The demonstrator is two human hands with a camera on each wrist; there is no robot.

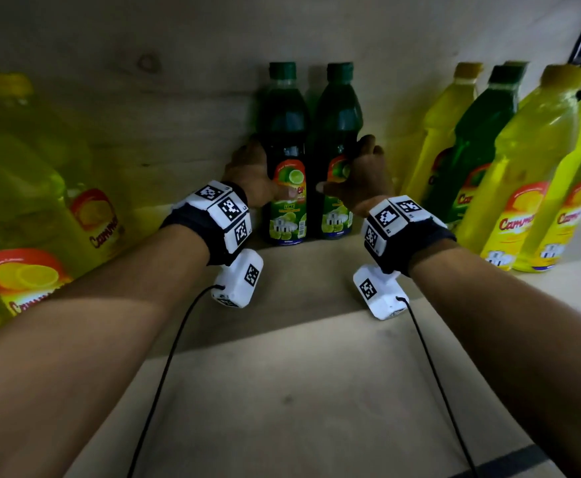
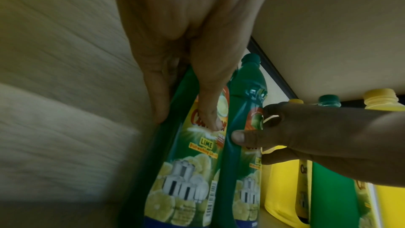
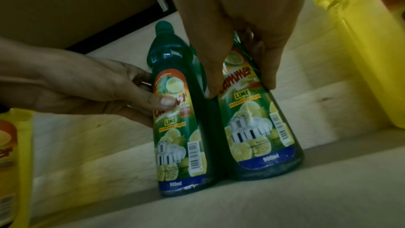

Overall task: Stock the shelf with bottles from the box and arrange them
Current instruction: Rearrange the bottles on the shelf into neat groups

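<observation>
Two green lime dishwashing bottles stand upright and touching at the back of the wooden shelf [image 1: 299,281]. My left hand [image 1: 251,174] grips the left green bottle [image 1: 284,132] at its label, thumb on the front and fingers round the side. My right hand [image 1: 361,174] grips the right green bottle [image 1: 339,125] the same way. In the left wrist view my left hand [image 2: 186,103] is wrapped round the left bottle [image 2: 181,171], with the right bottle [image 2: 243,110] beside it. In the right wrist view my right hand [image 3: 238,68] holds the right bottle [image 3: 258,127], next to the left bottle [image 3: 175,136].
Large yellow bottles [image 1: 23,208] stand at the shelf's left. At the right stands a row of yellow bottles [image 1: 530,167] with one green bottle [image 1: 479,143] among them. The shelf's back wall [image 1: 178,115] is close behind the green pair. The box is not in view.
</observation>
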